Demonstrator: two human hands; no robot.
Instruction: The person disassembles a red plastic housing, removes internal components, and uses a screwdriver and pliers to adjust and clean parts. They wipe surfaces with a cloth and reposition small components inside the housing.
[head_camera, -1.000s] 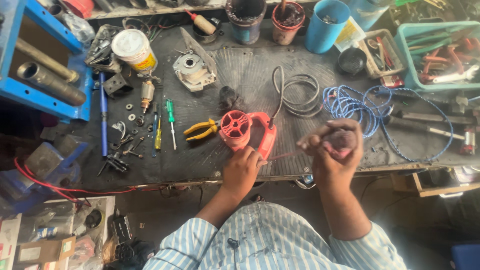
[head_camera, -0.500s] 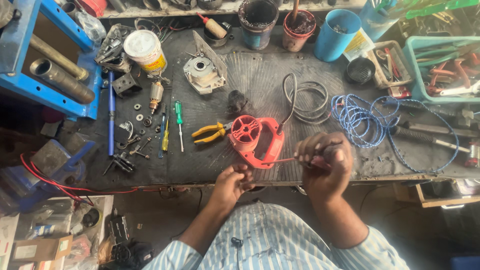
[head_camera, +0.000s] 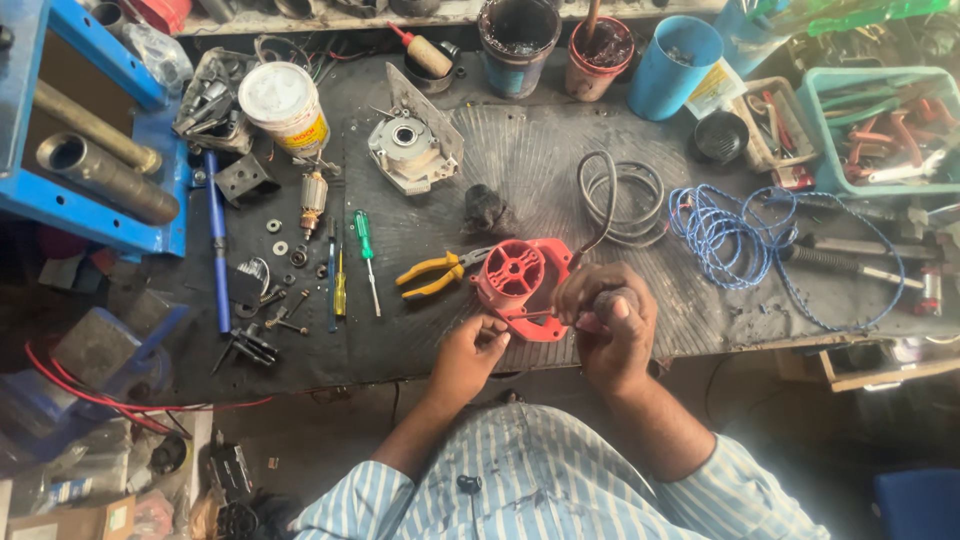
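A red plastic tool housing (head_camera: 520, 283) lies near the front edge of the dark workbench (head_camera: 520, 160). My left hand (head_camera: 470, 352) pinches a thin red wire that runs from the housing. My right hand (head_camera: 607, 318) is closed around a small dark part at the housing's right side; what it grips is mostly hidden by the fingers. Yellow-handled pliers (head_camera: 436, 274) lie just left of the housing. A grey cable coil (head_camera: 625, 195) sits behind it, with one end leading to the housing.
A blue cord tangle (head_camera: 730, 230) lies to the right. Screwdrivers (head_camera: 365, 260), washers and a motor armature (head_camera: 314, 192) lie left. A metal motor housing (head_camera: 412, 140), a white can (head_camera: 283, 105), cups and a teal tool tray (head_camera: 880, 130) line the back. A blue vise (head_camera: 90, 150) stands far left.
The housing has shifted slightly toward my right hand. Both hands have closed in on its front edge, the left taking the thin red wire.
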